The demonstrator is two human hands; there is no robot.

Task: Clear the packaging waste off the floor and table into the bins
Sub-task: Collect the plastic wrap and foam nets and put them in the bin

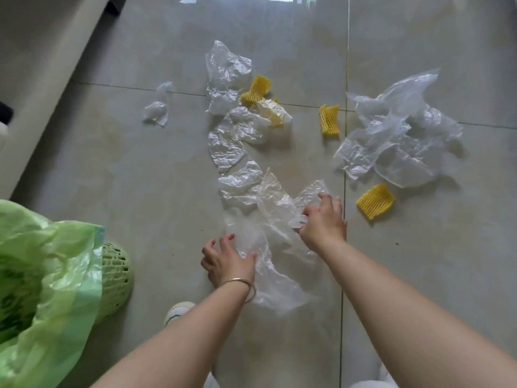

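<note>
A large clear plastic sheet (277, 247) lies crumpled on the tiled floor in front of me. My right hand (323, 221) pinches a fold of it near its upper right part. My left hand (228, 259), a bangle on its wrist, rests on the sheet's left edge with fingers spread and curled. More clear plastic wrap (232, 127) trails away up the middle of the floor. A bigger pile of clear bags (397, 135) lies at the right. Yellow foam nets lie near the bags (375, 201), at the centre (330, 119) and further back (256, 91).
A green bin (116, 278) lined with a light green bag (42, 289) stands at the lower left. A small scrap of clear plastic (156, 110) lies at the left of the floor. A pale furniture edge (42, 88) runs along the upper left. My white shoe (177, 310) shows below.
</note>
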